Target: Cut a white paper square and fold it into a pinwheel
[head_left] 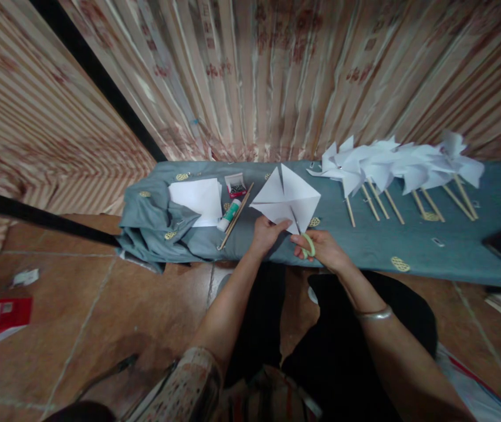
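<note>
Head view, looking down at a low table under a grey-blue cloth with gold motifs (365, 240).

I see my left hand (266, 233) pinching the near corner of a white square paper sheet creased along its diagonals (285, 196); thumb and fingers are pressed together on the paper. The sheet lies on the cloth at centre, its near corner lifted toward me.

My right hand (321, 247) is curled around green-handled scissors (307, 241), fingers through the loop; the blades (297, 225) meet the sheet's near corner. Whether the blades are parted, I cannot tell.

Left of the sheet: a thin wooden stick (236, 215), a white glue tube with green cap (229, 214), a stack of white paper (197, 200). Right, well apart: a row of finished white paper pinwheels on wooden sticks (391, 167).
</note>
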Available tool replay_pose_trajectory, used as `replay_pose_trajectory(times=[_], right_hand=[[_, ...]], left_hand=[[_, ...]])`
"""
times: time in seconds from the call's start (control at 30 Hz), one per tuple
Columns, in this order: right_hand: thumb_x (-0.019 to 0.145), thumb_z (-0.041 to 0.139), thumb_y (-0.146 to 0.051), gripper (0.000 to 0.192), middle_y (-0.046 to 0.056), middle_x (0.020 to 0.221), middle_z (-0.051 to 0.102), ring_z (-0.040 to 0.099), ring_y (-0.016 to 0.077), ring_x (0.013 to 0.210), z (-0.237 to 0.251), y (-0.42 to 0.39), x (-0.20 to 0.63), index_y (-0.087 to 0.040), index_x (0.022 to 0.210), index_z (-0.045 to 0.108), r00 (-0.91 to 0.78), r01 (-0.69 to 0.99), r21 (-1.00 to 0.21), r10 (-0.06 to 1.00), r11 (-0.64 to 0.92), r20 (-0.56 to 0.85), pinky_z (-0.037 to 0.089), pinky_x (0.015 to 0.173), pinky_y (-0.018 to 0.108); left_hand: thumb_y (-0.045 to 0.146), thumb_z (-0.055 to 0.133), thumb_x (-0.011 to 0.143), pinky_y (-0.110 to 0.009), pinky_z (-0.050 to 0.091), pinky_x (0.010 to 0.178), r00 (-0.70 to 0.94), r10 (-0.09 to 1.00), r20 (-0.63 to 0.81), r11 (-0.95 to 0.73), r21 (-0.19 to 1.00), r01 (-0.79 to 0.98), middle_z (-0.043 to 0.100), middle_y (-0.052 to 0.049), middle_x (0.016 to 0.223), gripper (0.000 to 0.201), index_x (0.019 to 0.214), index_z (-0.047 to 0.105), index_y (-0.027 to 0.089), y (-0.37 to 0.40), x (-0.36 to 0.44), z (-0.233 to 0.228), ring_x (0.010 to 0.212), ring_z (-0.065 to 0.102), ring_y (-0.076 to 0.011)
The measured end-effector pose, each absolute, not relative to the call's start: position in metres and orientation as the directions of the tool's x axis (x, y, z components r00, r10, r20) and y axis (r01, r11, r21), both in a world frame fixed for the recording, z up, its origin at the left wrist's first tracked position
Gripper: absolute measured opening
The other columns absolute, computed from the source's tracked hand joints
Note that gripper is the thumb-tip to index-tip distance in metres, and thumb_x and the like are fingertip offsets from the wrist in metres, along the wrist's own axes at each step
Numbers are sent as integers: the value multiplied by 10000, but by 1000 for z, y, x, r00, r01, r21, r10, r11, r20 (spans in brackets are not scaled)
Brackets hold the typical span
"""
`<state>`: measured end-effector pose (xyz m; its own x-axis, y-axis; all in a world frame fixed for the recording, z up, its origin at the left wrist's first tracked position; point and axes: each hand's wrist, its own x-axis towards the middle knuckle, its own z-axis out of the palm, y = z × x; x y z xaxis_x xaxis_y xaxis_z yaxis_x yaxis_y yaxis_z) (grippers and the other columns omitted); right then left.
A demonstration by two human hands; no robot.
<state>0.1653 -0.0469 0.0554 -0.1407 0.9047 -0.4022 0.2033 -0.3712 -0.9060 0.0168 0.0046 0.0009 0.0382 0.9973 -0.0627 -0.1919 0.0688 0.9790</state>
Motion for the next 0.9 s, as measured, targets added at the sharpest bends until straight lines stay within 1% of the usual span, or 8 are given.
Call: replay_pose_trajectory(times=[0.17, 0.27, 0.47, 0.77, 0.9], right_hand=[[477, 796, -718, 588, 22, 475, 598, 507, 92, 423, 56, -47, 163, -158, 529, 626, -108, 182, -908, 910, -377, -399, 336, 369, 203], [484, 795, -715, 581, 19, 459, 586, 490, 88, 410, 56, -47, 162, -160, 520, 626, -108, 184, -910, 912, -372, -395, 329, 365, 205], [490, 807, -698, 571, 33, 510, 629, 520, 93, 433, 54, -47, 163, -157, 555, 637, -112, 153, -913, 911, -379, -397, 341, 368, 196], [486, 814, -690, 570, 35, 525, 636, 533, 99, 447, 53, -47, 162, -158, 583, 635, -108, 147, -910, 909, -387, -403, 346, 369, 197], [483, 810, -702, 575, 34, 519, 637, 537, 99, 447, 55, -47, 162, -162, 573, 634, -106, 160, -908, 908, -387, -405, 356, 372, 196]], left_hand=[[302, 804, 597, -268, 481, 689, 26, 998, -56, 60, 979, -194, 722, -27, 743, 243, 755, 726, 135, 5, 17, -1, 688, 623, -156], [296, 800, 600, -272, 487, 697, 30, 998, -54, 59, 977, -203, 726, -31, 748, 238, 761, 731, 135, 5, 17, 0, 691, 630, -161], [281, 803, 591, -275, 486, 693, 21, 998, -56, 59, 976, -210, 722, -32, 730, 223, 739, 728, 131, 4, 17, 3, 679, 625, -160], [271, 793, 587, -274, 481, 684, 31, 997, -67, 72, 973, -220, 711, -24, 714, 205, 722, 720, 135, 4, 17, 5, 664, 613, -153], [277, 789, 594, -273, 482, 691, 28, 997, -69, 73, 977, -198, 718, -30, 733, 212, 733, 723, 132, 4, 17, 4, 679, 619, -156]])
